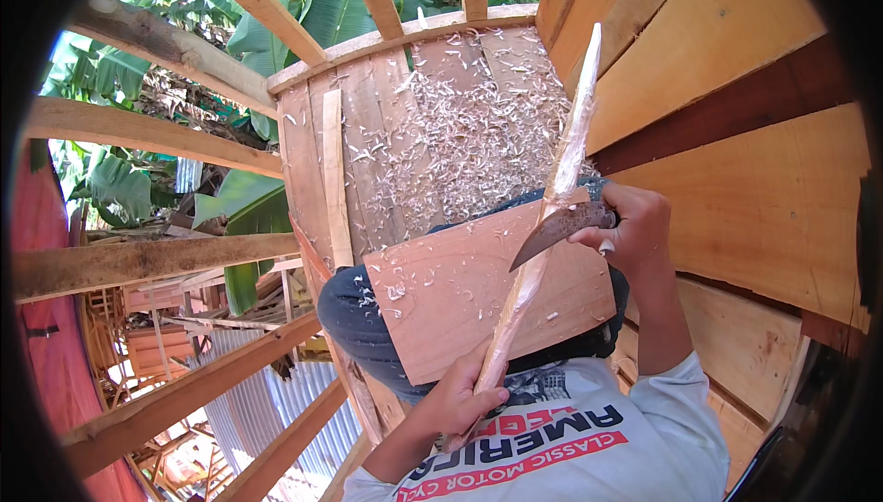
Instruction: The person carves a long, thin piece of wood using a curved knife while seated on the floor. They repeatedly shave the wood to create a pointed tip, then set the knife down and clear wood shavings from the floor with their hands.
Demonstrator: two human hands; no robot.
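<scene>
A long, pale wooden stick (pixel 572 148) with a tapered, whittled end slants from my belly up and away to the right. Its near end is wrapped in the fingers of my left hand (pixel 463 394). My right hand (pixel 635 226) grips a knife (pixel 563 228) by its handle, which the fingers mostly hide. The dark, curved blade lies across the middle of the stick, its tip toward the left. Under both, a flat wooden board (pixel 460 286) rests on my lap, with a few curled shavings on it.
Wood shavings (pixel 469 125) cover much of the plank floor (pixel 303 153) beyond my legs. A loose wooden strip (pixel 335 171) lies on the left. Board walls (pixel 736 134) stand close on the right. Open wooden railing bars (pixel 166 258) run along the left, with banana leaves (pixel 276 5) outside.
</scene>
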